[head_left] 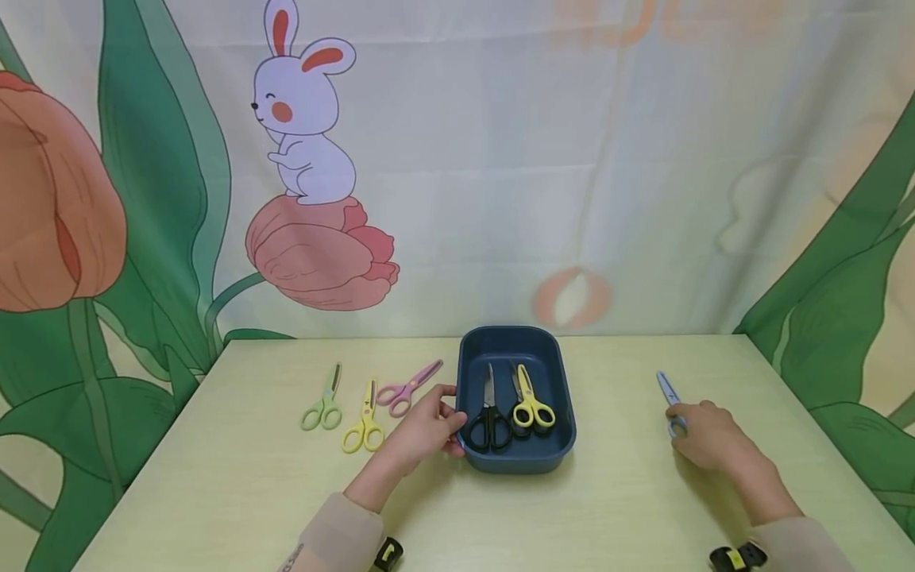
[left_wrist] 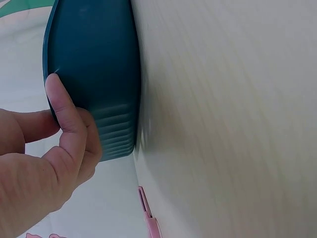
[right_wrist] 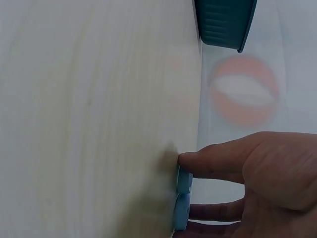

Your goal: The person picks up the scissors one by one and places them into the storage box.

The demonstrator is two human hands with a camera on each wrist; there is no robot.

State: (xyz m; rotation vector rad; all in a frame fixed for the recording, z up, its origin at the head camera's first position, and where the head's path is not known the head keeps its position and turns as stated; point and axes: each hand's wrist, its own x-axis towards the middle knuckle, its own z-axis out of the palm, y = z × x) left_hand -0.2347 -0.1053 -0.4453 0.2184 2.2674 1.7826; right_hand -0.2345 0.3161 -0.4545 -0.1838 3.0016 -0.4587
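A dark blue plastic bin (head_left: 516, 463) stands at the middle of the table. My left hand (head_left: 423, 433) grips its left rim, with the thumb on the inner side and fingers outside, against the ribbed wall (left_wrist: 114, 126) in the left wrist view. Inside the bin lie black-handled scissors (head_left: 489, 425) and yellow scissors (head_left: 526, 391), the latter on top of another dark-handled pair (head_left: 521, 431). Off to the right, my right hand (head_left: 708, 435) pinches light blue scissors (head_left: 668, 387) by the finger loops (right_wrist: 182, 210). Their tip points away from me, and they are low at the tabletop.
Left of the bin lie green scissors (head_left: 326, 401), yellow scissors (head_left: 367, 421) and pink scissors (head_left: 409, 387). The pink pair is close beside my left hand. A printed curtain (head_left: 465, 199) hangs behind the table's (head_left: 608, 508) far edge.
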